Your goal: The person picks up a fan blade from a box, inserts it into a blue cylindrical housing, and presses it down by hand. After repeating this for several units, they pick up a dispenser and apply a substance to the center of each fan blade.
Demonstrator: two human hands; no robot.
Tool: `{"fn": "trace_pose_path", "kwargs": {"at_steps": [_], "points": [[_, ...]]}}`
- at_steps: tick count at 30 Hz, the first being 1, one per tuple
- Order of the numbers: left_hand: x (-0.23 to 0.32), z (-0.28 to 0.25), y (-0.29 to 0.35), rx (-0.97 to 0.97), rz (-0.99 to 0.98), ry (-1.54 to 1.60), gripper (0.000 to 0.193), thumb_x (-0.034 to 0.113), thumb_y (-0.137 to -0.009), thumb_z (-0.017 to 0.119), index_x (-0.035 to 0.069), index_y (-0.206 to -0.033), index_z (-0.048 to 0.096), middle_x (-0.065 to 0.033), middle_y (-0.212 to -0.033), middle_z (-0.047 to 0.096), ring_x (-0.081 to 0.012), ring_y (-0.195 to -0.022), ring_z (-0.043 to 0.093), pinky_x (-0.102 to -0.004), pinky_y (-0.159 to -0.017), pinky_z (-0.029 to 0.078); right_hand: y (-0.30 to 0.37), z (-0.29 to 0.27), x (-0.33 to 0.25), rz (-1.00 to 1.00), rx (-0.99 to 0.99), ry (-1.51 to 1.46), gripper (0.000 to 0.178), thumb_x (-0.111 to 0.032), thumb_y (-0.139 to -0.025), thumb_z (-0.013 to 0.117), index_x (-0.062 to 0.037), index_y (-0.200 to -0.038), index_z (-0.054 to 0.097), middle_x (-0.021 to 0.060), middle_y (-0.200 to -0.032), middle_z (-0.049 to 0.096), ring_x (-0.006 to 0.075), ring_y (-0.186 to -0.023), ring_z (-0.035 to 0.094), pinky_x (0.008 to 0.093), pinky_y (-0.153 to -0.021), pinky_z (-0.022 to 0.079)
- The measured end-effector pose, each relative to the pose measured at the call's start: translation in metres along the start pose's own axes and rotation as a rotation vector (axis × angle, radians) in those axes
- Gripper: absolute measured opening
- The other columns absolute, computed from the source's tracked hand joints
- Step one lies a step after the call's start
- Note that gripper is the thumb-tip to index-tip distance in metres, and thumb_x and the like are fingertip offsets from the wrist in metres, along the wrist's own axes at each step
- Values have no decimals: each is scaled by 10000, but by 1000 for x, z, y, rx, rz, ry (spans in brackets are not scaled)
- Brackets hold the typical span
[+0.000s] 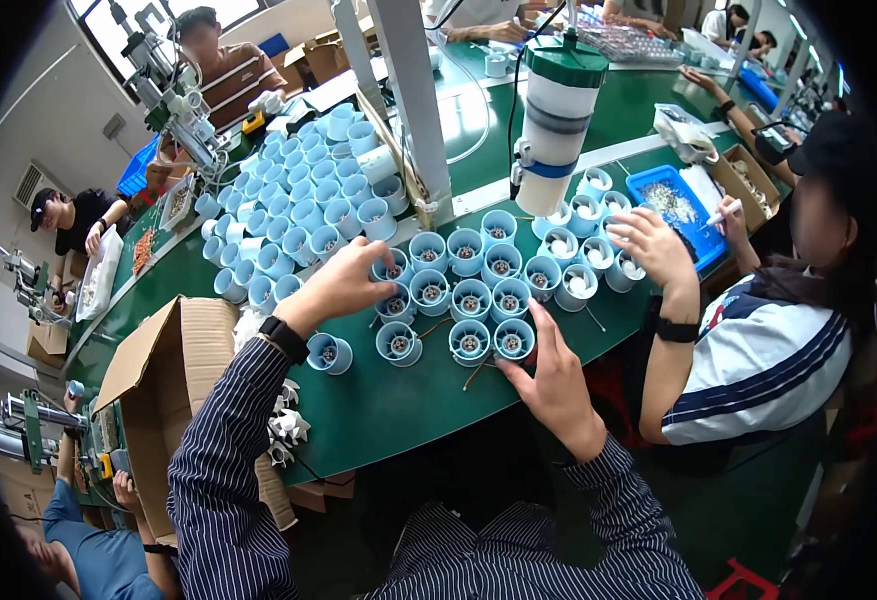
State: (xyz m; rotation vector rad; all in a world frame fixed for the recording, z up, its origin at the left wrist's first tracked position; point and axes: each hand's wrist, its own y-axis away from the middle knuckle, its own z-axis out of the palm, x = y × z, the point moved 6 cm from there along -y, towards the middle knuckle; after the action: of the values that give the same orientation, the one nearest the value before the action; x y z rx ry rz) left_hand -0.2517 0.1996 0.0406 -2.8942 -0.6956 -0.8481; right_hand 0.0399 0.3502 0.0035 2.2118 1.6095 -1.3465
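Several light-blue cup-shaped plastic housings (471, 299) stand close together on the green table, each with a spoked ring and a small metallic core inside. My left hand (354, 280) reaches in from the left, its thumb and fingers closed about a housing (392, 266) at the group's left edge. On the opposite side, my right hand (562, 385) has its fingers apart, the thumb and forefinger beside the front right housing (515, 340). One housing (330, 354) stands alone, left of the group, below my left wrist. Thin wires stick out under some housings.
A large pile of blue housings (304, 190) covers the table's far left. An open cardboard box (174, 390) stands by my left arm. A white cylinder with a green top (559, 120) hangs ahead. At right, a co-worker's hand (654, 245) is over white-filled housings, near a blue tray (674, 210).
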Motion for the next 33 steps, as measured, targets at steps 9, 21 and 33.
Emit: {"fn": "trace_pose_path", "kwargs": {"at_steps": [9,21,33], "points": [[1,-1,5,-65,64,6,403,242,-906,845,26,-1200,673,-163,-1193,636,-209,-901,702,-371,-813,580,-25,5,7,4,15,31,740,-65,-903,829,8,-1554,485,288,-1431,645,479,-1268,667,495,-1029,556],[-3,6,10,49,-37,86,661,331,-969,810,37,-1485,520,-211,-1250,669,-268,-1047,724,-403,-913,583,-39,-37,-21,-125,161,129,447,-72,-941,781,-4,-1364,654,227,-1331,699,386,-1158,668,469,-1028,541],[54,-35,45,406,-240,-158,593,399,-1013,740,2,-1430,597,-245,-1316,692,-419,-1188,709,-493,-988,572,-184,39,-10,39,-256,550,384,-149,-1040,593,-15,-1399,606,286,-1361,651,444,-1278,646,508,-1084,534]]}}
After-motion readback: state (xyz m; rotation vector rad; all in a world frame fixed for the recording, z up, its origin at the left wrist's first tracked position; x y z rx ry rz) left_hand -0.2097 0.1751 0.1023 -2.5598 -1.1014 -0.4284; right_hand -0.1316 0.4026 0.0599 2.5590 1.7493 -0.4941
